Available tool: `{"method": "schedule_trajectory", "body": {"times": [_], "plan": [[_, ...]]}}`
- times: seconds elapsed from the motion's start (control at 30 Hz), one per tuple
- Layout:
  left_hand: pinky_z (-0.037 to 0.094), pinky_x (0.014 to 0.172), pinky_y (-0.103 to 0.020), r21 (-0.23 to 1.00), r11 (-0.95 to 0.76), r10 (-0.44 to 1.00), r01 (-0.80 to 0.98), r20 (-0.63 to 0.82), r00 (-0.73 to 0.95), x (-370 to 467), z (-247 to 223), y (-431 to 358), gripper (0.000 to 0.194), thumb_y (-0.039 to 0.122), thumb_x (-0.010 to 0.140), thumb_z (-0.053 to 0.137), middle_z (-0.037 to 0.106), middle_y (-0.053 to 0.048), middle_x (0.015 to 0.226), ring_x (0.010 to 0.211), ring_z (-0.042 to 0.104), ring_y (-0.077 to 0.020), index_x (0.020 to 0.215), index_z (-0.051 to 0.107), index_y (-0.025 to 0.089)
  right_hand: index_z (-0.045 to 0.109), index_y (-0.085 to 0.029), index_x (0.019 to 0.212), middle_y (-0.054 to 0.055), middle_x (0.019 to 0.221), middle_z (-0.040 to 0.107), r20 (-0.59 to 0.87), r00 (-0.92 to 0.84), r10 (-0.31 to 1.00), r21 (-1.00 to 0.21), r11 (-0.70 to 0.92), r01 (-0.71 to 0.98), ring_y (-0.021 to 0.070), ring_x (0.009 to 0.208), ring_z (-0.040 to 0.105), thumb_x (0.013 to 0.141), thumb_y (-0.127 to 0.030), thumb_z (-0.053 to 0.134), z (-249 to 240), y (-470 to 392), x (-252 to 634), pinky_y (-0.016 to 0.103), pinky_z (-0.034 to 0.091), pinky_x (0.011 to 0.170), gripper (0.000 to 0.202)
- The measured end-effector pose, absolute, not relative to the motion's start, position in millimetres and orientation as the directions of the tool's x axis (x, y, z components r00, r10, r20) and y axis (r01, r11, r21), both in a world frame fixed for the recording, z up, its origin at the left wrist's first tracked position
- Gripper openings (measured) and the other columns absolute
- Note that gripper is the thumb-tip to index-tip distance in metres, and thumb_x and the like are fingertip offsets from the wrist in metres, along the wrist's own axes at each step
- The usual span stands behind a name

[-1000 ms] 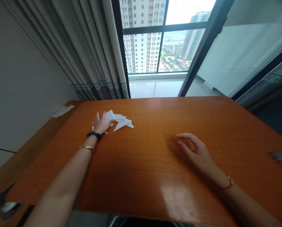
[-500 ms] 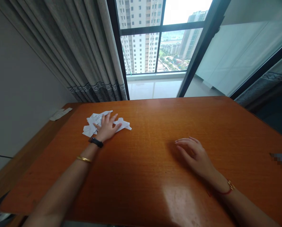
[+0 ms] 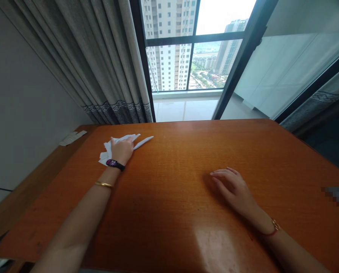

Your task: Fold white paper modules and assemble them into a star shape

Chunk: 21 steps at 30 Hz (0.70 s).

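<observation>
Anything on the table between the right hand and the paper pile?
Nothing: head view shows bare table between the right hand and the paper pile under the left hand.

Daylight reaches you from the window (image 3: 186,57) ahead, where the sky is overexposed to white. The table (image 3: 172,197) carries a pale glare patch near its front edge, and soft shadows lie under your right hand (image 3: 233,189). Wide-angle distortion bends the curtains (image 3: 101,60) and frame lines. Focus is sharp throughout; a pixelated block sits at the right edge.
</observation>
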<state>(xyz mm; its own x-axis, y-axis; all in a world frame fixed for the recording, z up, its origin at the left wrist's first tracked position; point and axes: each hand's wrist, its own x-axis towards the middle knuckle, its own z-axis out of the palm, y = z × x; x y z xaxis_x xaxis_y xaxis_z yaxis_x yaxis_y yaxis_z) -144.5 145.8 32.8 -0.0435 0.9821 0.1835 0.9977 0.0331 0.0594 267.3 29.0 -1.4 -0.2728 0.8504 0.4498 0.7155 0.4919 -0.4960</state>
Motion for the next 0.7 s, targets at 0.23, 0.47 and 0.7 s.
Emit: {"method": "schedule_trajectory", "body": {"times": [0.23, 0.47, 0.7], "plan": [[0.006, 0.102, -0.074, -0.059, 0.102, 0.949, 0.993, 0.305, -0.080, -164, 26, 140, 0.047, 0.040, 0.089, 0.048, 0.036, -0.020, 0.147, 0.134, 0.028, -0.0424, 0.129, 0.050, 0.015, 0.062, -0.026, 0.098, 0.003, 0.098, 0.071, 0.442, -0.292, 0.848, -0.493, 0.502, 0.711, 0.0211, 0.093, 0.065, 0.089, -0.027, 0.053, 0, 30, 265, 0.050, 0.035, 0.100, 0.013], [-0.006, 0.103, -0.072, -0.195, -0.070, 0.984, 0.978, 0.146, 0.100, -125, 12, 166, 0.035, 0.018, 0.090, 0.034, 0.071, -0.013, 0.094, 0.093, 0.061, -0.0297, 0.100, 0.067, 0.016, 0.063, -0.025, 0.095, 0.004, 0.095, 0.071, 0.425, -0.282, 0.860, -0.510, 0.485, 0.710, 0.0214, 0.091, 0.065, 0.090, -0.029, 0.050, 1, 31, 264, 0.050, 0.036, 0.099, 0.015], [0.002, 0.106, -0.066, -0.213, 0.031, 0.920, 0.977, 0.389, 0.055, -138, 48, 146, 0.040, 0.019, 0.095, 0.026, 0.068, -0.010, 0.091, 0.091, 0.058, -0.0258, 0.113, 0.060, 0.015, 0.063, -0.024, 0.093, 0.004, 0.093, 0.071, 0.412, -0.260, 0.873, -0.557, 0.468, 0.686, 0.0216, 0.090, 0.065, 0.090, -0.028, 0.049, 5, 28, 261, 0.048, 0.040, 0.096, 0.015]]}}
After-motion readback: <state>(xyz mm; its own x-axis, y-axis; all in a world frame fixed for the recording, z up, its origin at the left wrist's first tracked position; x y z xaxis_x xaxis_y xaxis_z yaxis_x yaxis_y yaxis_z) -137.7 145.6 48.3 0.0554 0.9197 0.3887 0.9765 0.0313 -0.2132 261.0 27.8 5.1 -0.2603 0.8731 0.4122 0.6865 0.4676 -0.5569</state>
